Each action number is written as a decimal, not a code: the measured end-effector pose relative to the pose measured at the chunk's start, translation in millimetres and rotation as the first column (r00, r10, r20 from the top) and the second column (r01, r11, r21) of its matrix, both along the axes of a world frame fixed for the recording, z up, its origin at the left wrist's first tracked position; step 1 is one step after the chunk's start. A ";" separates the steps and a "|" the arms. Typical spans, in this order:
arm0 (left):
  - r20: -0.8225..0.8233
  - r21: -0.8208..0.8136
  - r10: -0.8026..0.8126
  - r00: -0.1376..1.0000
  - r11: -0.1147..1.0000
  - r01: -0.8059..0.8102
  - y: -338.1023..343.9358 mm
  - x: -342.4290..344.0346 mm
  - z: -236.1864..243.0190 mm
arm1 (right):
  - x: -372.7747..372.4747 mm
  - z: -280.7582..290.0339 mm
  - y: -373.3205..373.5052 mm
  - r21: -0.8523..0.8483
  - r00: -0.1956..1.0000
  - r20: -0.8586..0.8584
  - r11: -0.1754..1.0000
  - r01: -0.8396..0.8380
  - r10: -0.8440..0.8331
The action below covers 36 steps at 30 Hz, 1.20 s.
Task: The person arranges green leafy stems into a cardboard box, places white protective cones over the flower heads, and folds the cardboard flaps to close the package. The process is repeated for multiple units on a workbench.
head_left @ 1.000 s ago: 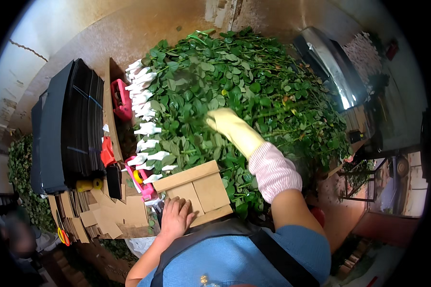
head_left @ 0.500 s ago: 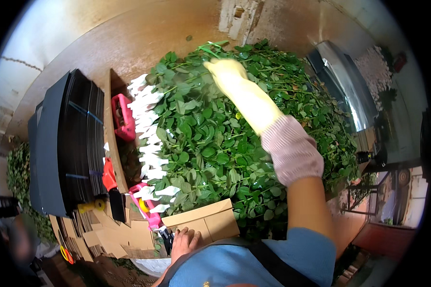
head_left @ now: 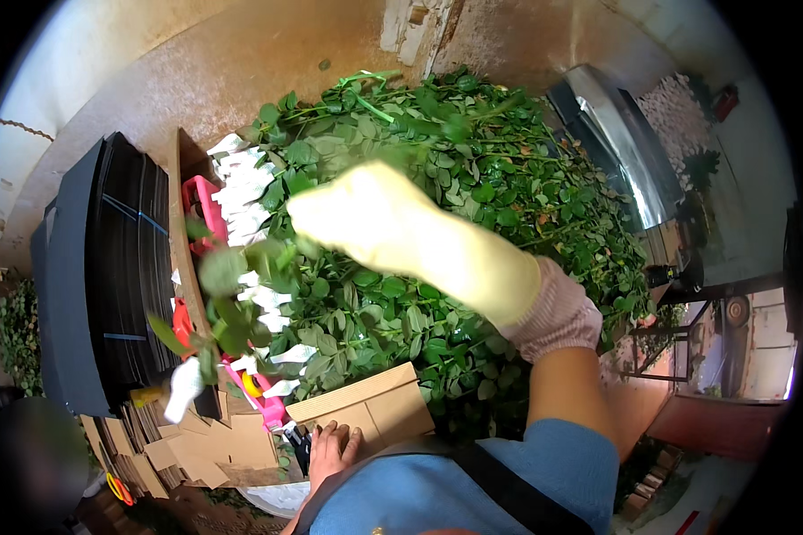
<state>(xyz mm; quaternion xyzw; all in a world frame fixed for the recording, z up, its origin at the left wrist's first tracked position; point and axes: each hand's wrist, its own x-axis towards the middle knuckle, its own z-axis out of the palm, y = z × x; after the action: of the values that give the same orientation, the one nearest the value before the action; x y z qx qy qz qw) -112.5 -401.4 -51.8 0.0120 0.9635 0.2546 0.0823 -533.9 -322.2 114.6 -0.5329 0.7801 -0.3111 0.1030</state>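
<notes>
My right hand [head_left: 330,214], in a long pale yellow rubber glove with a pinkish ribbed cuff, is closed in a fist over a pile of leafy rose stems [head_left: 401,325]. From it a leafy rose stem [head_left: 232,325] hangs toward the lower left, ending in a white-covered head [head_left: 185,390]; both are blurred by motion. My bare left hand [head_left: 335,450] lies at the near edge of a folded cardboard sheet [head_left: 375,406], fingers stretched out on it. A black tool-like object [head_left: 299,448] sits beside that hand, partly hidden.
White-covered heads [head_left: 241,183] line the pile's left side, by a wooden board [head_left: 187,241] and pink holders [head_left: 203,207]. Dark cardboard [head_left: 107,285] stands stacked at left, with brown cardboard pieces [head_left: 214,446] nearer. A shiny silver sheet [head_left: 620,134] lies at far right.
My right hand has moved from the far edge of the pile toward me and to the left, and a white-headed stem now trails from it. My left hand stays on the cardboard.
</notes>
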 end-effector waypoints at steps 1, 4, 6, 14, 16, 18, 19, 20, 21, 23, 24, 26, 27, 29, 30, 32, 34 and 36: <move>-0.015 -0.019 -0.017 1.000 1.000 0.017 -0.6 0.3 -3.7 | 13.0 -10.8 9.4 0.052 0.989 -0.141 0.998 0.046 -0.039; -0.016 -0.010 -0.008 1.000 1.000 0.008 1.9 -2.1 2.6 | 38.9 -40.1 40.9 0.416 0.871 -0.472 0.906 0.080 0.140; -0.016 0.000 -0.015 1.000 1.000 0.015 0.9 -6.3 5.0 | 19.1 -81.8 50.6 0.884 0.999 -0.008 0.466 0.028 -0.044; 0.069 0.148 0.116 0.991 0.981 -0.125 1.0 -6.9 14.8 | -92.1 -72.7 19.3 0.565 0.882 -0.214 0.683 0.463 -0.421; 0.092 0.153 0.108 0.990 0.981 -0.121 -0.6 -6.2 9.7 | -143.0 -135.5 6.9 0.312 0.658 -0.674 0.676 0.667 -0.337; 0.100 0.161 0.109 0.989 0.979 -0.124 -1.5 -8.7 3.1 | -182.7 -185.2 -3.7 0.275 0.551 -0.763 0.601 0.750 -0.338; 0.103 0.162 0.129 0.986 0.976 -0.144 1.2 -8.6 3.6 | -181.9 -184.5 -14.3 0.353 0.596 -0.717 0.549 0.757 -0.361; 0.103 0.166 0.158 0.982 0.971 -0.174 4.5 -8.0 6.0 | -185.0 -180.6 -19.4 0.480 0.691 -0.638 0.527 0.701 -0.339; 0.111 0.175 0.183 0.977 0.964 -0.200 5.0 -8.9 6.2 | -184.5 -177.9 -17.8 0.486 0.691 -0.658 0.534 0.692 -0.298; 0.137 0.202 0.237 0.962 0.944 -0.261 7.3 -9.5 7.0 | -178.2 -166.3 -14.9 0.538 0.741 -0.593 0.529 0.656 -0.315; 0.152 0.216 0.258 0.954 0.933 -0.287 7.5 -9.8 7.1 | -175.3 -155.9 -9.1 0.578 0.774 -0.503 0.517 0.632 -0.384; 0.125 0.239 0.244 0.962 0.933 -0.268 5.6 -10.3 8.9 | -163.8 -118.7 1.3 0.604 0.789 -0.470 0.507 0.615 -0.397; 0.111 0.247 0.233 0.966 0.935 -0.254 4.7 -9.2 9.5 | -147.2 -97.2 5.3 0.600 0.784 -0.524 0.508 0.617 -0.334; 0.074 0.226 0.193 0.978 0.952 -0.205 2.7 -6.5 6.7 | -118.1 -50.6 15.9 0.631 0.777 -0.576 0.466 0.621 -0.256; 0.050 0.221 0.160 0.986 0.961 -0.167 0.9 -7.3 4.7 | -104.6 -45.9 28.9 0.532 0.717 -0.643 0.517 0.671 -0.269; 0.024 0.176 0.133 0.991 0.975 -0.136 1.1 -5.6 3.1 | -72.4 -45.4 43.0 0.315 0.598 -0.746 0.635 0.705 -0.293; -0.024 0.093 0.063 0.998 0.994 -0.060 1.1 -4.1 -1.1 | -35.6 -51.3 46.7 0.342 0.595 -0.769 0.635 0.693 -0.235; -0.077 0.006 -0.025 0.997 1.000 0.026 0.4 -5.7 -2.2 | -29.2 -119.4 64.8 0.403 0.653 -0.747 0.698 0.592 -0.122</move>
<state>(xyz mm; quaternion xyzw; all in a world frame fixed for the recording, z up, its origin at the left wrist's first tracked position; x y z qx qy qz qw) -118.2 -401.0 -54.0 0.0344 0.9648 0.2563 0.0485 -563.2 -257.4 -4.8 -0.3663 0.9126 0.1610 -0.0842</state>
